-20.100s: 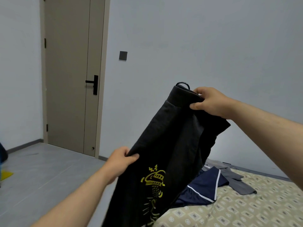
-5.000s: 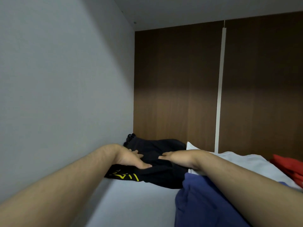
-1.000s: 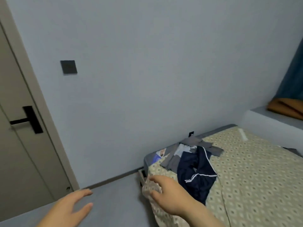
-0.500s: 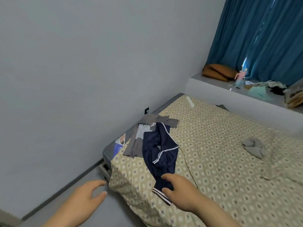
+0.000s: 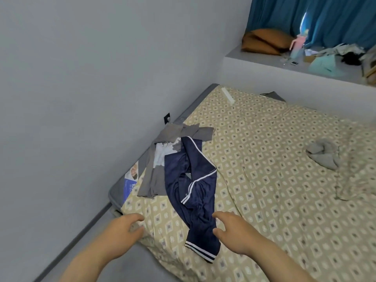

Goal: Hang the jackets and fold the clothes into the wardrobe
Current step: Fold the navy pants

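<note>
The navy garment [image 5: 193,192] with white side stripes lies crumpled on the bed [image 5: 274,180], near the bed's wall-side edge, its striped hem reaching toward the bed's near corner. A grey garment [image 5: 154,180] lies partly under it, closer still to that wall-side edge, with a pale patch showing among its folds.

The right hand [image 5: 234,233] is over the bed just beside the navy garment's hem, fingers apart and loosely bent, holding nothing; whether the fingertips touch the cloth cannot be told. The left hand [image 5: 120,233] is at the bed's near corner, fingers likewise spread and empty, above the patterned sheet's edge.

Farther across the bed a small grey cloth [image 5: 323,153] sits bunched, well apart from the other clothes. Beyond the bed's far end a ledge [image 5: 264,64] carries a brown cushion [image 5: 264,40] and a pink bottle [image 5: 298,45], with a blue curtain [image 5: 325,17] behind.
</note>
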`<act>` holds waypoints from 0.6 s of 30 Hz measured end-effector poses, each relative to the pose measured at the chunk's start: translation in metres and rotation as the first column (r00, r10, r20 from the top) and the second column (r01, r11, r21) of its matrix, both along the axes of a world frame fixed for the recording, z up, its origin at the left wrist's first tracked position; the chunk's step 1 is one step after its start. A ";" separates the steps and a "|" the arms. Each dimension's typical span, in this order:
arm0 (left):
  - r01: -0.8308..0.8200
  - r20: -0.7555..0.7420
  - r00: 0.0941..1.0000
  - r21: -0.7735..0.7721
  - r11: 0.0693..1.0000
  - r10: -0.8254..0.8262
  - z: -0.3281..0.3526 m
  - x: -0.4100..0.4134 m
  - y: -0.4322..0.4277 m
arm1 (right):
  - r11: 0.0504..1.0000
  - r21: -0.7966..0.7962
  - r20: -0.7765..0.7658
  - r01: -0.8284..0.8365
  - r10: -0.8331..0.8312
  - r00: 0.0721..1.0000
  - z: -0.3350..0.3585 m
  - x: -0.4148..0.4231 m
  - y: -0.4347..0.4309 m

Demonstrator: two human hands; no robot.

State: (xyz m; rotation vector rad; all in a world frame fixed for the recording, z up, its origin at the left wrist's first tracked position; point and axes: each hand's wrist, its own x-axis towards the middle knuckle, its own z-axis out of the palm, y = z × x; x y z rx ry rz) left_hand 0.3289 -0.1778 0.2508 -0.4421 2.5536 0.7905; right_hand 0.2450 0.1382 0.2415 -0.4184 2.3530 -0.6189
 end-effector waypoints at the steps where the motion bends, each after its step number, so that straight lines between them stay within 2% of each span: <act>1: 0.010 0.019 1.000 0.012 1.000 -0.010 -0.006 -0.011 0.000 | 1.000 0.005 0.016 0.008 -0.008 1.000 -0.006 -0.009 -0.002; 7: 0.078 0.137 0.987 0.063 0.995 -0.086 -0.050 -0.082 0.000 | 0.993 -0.024 0.134 0.117 -0.113 0.985 -0.049 -0.048 -0.026; 11: 0.027 0.201 0.977 0.223 0.974 -0.073 -0.102 -0.126 0.000 | 0.967 0.007 0.249 0.253 -0.247 0.936 -0.102 -0.063 -0.045; 14: -0.036 0.289 0.955 0.338 0.940 -0.067 -0.154 -0.157 0.000 | 0.913 0.028 0.321 0.408 -0.394 0.861 -0.153 -0.081 -0.066; 18: -0.043 0.375 0.921 0.374 0.927 -0.108 -0.236 -0.191 0.000 | 0.811 0.097 0.361 0.578 -0.569 0.739 -0.235 -0.098 -0.085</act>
